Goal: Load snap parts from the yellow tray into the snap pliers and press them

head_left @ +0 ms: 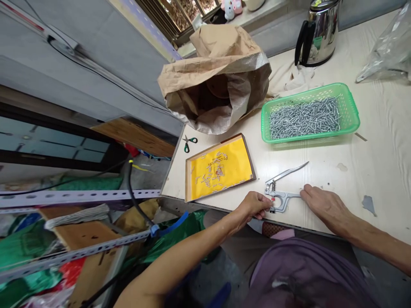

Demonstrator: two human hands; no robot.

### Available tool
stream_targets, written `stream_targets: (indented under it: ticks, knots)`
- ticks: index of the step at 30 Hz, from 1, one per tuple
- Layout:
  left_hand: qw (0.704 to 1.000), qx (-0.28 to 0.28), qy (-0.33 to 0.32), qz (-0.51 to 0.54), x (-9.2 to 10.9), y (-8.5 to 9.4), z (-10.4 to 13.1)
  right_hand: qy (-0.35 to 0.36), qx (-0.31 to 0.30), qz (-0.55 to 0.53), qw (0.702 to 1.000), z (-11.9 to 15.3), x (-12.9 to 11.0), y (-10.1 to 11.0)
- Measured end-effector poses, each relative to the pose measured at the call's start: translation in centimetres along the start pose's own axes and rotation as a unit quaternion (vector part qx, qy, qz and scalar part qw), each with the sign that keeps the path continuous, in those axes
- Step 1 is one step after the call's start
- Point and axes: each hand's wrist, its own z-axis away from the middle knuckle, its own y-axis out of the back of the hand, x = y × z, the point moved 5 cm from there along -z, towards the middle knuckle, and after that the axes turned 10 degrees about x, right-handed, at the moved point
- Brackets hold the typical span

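pliers (292, 195) pinched in r hand (323, 205), l hand (255, 204) at their head w/ grip unclear.

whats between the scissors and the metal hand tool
In the head view, the shallow yellow-bottomed tray lies between the scissors and the metal hand tool, with small pieces scattered in it.

The hand tool (291, 195) is silver-grey with a touch of red. The sheet (237, 160) is yellow with dark print, its tray (188, 182) brown. The basket (352, 114) is light green, the small pieces (305, 119) silvery, the scissors' handles (187, 148) dark green. The desk (388, 167) shows cream wood grain.
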Motion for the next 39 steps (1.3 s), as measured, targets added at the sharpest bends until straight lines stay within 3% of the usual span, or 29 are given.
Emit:
stream_targets:
  ticks: [9,14,21,26,29,35,39]
  knots:
    - [0.997,-0.054,0.031,-0.05,0.7,0.0,-0.6,0.008,0.032,0.006,0.999,-0.3,-0.2,0.3]
    - [0.997,-0.051,0.031,-0.052,0.5,-0.1,-0.8,-0.003,0.051,0.019,0.998,0.1,-0.4,0.4]
    - [0.996,-0.041,0.04,-0.069,0.8,-0.1,-0.3,-0.04,-0.112,-0.044,0.992,-2.2,1.5,-0.3]
    - [0.996,-0.028,0.037,-0.08,0.9,-0.3,0.0,-0.013,-0.081,-0.004,0.997,-6.6,2.8,-0.8]
    - [0.995,-0.02,0.038,-0.087,0.6,-0.4,0.1,0.028,-0.077,0.019,0.996,-7.8,3.0,-1.9]
    - [0.995,-0.025,0.027,-0.095,0.1,-1.2,0.7,0.073,0.0,0.027,0.997,-6.0,3.2,-1.8]
    - [0.995,-0.03,0.029,-0.094,0.2,-1.7,1.4,0.065,0.007,0.026,0.998,-4.9,3.4,-1.4]
